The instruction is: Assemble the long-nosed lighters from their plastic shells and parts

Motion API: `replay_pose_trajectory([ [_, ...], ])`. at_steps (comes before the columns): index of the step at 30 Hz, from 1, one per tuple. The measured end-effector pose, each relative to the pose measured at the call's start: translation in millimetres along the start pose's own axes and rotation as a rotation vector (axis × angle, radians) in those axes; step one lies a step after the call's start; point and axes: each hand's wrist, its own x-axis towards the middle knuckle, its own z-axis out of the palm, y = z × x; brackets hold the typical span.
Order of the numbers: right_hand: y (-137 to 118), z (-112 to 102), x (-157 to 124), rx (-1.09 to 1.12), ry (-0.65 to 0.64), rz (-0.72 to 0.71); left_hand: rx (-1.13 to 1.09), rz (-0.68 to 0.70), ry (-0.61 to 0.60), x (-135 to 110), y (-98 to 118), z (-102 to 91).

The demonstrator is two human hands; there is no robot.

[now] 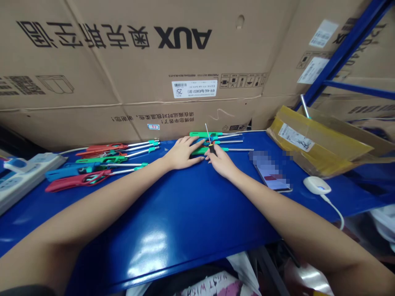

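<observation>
R grip, i.e. the right hand [222, 161], is closed round the screwdriver [211, 148], shaft up, prob. so the tip stays clear of what's below. Left hand [180, 154] is palm-down, fingers spread apart at the green lighter [200, 151], prob. steadying it; can't tell how firmly. That lighter's at the back of the table [185, 213], nozzle to the R. Both hands reach fwd, converging. Bunch of lighters [106, 159] on the L, tips R, prob. aligned for easy pickup.
</observation>
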Motion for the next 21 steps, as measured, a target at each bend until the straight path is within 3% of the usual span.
replay_pose_trajectory([
  [10,4,-15,-1,-0.245,0.11,-0.119,-0.032,-0.024,-0.099,11,-3,7.8],
  [21,19,-24,17,-0.442,0.082,-0.136,-0.042,-0.092,-0.078,24,14,11.7],
])
